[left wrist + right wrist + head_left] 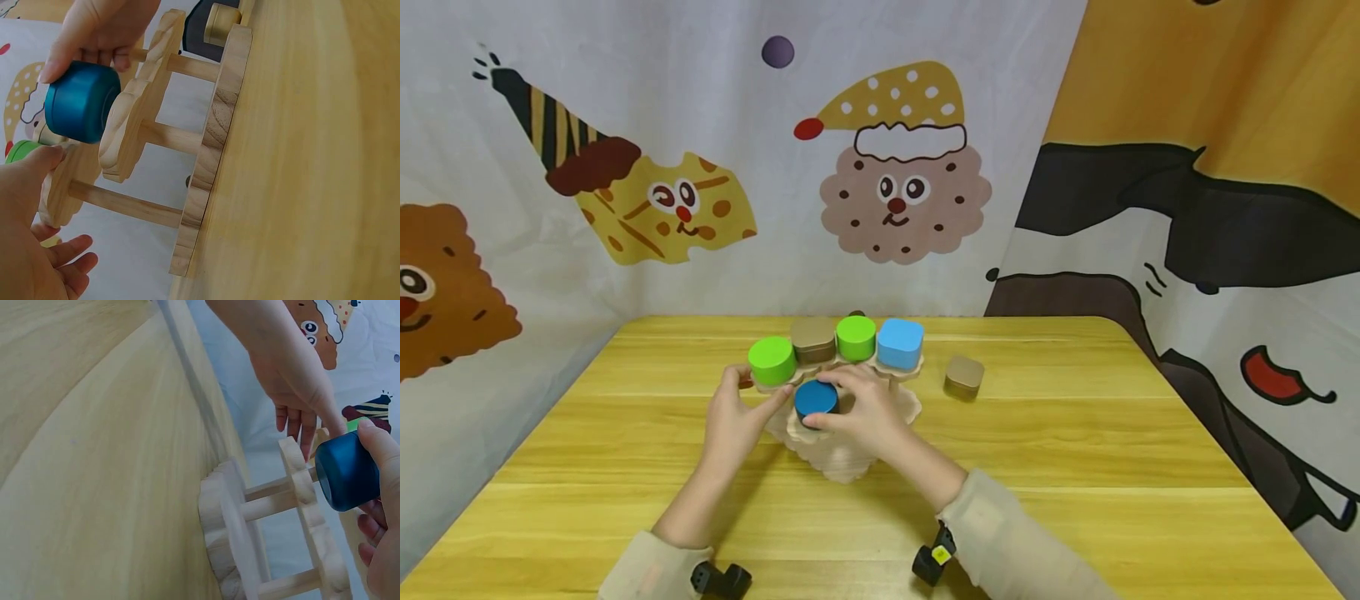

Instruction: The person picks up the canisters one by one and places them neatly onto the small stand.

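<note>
My right hand [868, 408] grips a round dark blue tin [815, 400] between thumb and fingers. The blue tin [81, 103] is at the top of the wooden stand's front scalloped tier [122, 134]; I cannot tell if its whole base rests there. My left hand [730, 421] holds the stand's left tier [57, 200], its thumb beside a round green tin [772, 361] and its index finger at the opposite edge. Its other fingers hang loose below. A gold square tin [813, 340], another green tin [856, 337] and a light blue square tin [900, 344] stand on the rear tiers.
Another gold square tin [964, 377] lies on the wooden table [1075, 467], right of the stand. The stand's thick scalloped base [209, 150] sits on the tabletop, joined to the tiers by round posts [125, 203]. A printed curtain [700, 108] hangs behind the table.
</note>
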Tool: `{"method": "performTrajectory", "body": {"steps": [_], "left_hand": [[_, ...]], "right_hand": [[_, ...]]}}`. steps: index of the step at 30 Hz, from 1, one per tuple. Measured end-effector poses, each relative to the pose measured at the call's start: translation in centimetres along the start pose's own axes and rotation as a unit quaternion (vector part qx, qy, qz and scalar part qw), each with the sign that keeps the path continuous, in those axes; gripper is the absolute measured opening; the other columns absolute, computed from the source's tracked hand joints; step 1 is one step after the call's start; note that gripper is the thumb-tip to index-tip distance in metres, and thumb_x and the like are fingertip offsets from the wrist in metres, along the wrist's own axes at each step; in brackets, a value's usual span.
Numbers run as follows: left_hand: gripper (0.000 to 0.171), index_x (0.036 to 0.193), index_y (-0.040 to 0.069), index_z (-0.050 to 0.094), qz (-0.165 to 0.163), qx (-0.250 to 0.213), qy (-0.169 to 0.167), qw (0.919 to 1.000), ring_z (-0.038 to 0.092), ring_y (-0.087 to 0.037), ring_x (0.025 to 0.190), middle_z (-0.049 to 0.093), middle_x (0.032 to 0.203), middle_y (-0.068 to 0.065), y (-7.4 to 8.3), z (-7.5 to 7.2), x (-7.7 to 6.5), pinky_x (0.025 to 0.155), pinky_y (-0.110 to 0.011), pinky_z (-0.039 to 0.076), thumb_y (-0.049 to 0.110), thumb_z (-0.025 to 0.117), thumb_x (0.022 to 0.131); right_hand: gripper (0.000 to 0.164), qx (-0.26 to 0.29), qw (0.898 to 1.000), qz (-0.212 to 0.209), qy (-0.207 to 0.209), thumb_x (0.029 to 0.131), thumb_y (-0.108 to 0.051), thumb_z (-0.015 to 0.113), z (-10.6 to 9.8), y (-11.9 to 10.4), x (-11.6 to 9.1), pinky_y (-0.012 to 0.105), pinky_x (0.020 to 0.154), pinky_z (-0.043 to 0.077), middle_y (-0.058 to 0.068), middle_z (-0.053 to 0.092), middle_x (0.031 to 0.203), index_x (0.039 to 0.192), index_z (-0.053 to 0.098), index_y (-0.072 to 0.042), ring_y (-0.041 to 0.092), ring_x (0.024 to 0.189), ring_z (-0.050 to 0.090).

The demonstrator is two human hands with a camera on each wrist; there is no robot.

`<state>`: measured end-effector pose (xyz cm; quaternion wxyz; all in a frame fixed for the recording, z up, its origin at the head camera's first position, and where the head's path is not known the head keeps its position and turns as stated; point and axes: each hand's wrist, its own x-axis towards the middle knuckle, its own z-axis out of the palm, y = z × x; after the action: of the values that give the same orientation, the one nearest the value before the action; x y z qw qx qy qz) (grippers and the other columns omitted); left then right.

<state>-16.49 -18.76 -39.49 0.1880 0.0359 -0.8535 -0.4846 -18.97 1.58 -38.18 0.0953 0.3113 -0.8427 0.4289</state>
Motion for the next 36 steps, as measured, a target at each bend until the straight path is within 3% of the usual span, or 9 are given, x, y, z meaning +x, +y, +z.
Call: {"method": "performTrajectory", "body": {"steps": [9,20,25,36], "left_hand": [[0.067,0.12,0.0,0.048,-0.001,-0.002,0.001,1.0,0.048,-0.035,0.112,0.056,0.114,-0.018,-0.1,0.0,0.0,0.09,-0.049,0.039,0.042,0.078,0.079],[0.067,0.121,0.0,0.048,-0.003,-0.002,-0.001,1.0,0.048,-0.035,0.112,0.056,0.115,-0.018,0.0,0.0,-0.1,0.091,-0.05,0.039,0.043,0.078,0.079],[0.066,0.12,0.0,0.049,0.0,-0.003,0.004,1.0,0.049,-0.036,0.111,0.056,0.113,-0.017,0.0,0.0,-0.1,0.09,-0.048,0.039,0.041,0.079,0.079],[0.066,0.12,-0.001,0.048,-0.004,-0.008,0.0,1.0,0.048,-0.036,0.112,0.055,0.114,-0.018,0.1,0.0,0.1,0.092,-0.048,0.038,0.039,0.079,0.078]], "right_hand": [[0.059,-0.04,0.999,-0.006,-0.007,0.074,-0.043,0.081,0.7,0.5,-0.2,0.038,0.092,0.043,-0.002,0.062,0.121,0.122,0.065,-0.015,0.016,0.115,0.051],[0.062,-0.044,0.999,-0.017,-0.007,0.073,-0.044,0.08,0.8,0.9,-0.5,0.039,0.094,0.043,-0.002,0.06,0.125,0.125,0.061,-0.015,0.017,0.118,0.049],[0.066,-0.024,0.999,-0.023,0.004,0.073,-0.038,0.082,-0.2,0.4,-0.8,0.042,0.097,0.042,0.003,0.056,0.13,0.129,0.059,-0.012,0.02,0.123,0.047],[0.055,0.053,0.996,-0.065,0.041,0.074,-0.023,0.083,-3.8,-0.4,-2.4,0.044,0.091,0.046,0.003,0.059,0.127,0.123,0.062,-0.01,0.014,0.116,0.049]]}}
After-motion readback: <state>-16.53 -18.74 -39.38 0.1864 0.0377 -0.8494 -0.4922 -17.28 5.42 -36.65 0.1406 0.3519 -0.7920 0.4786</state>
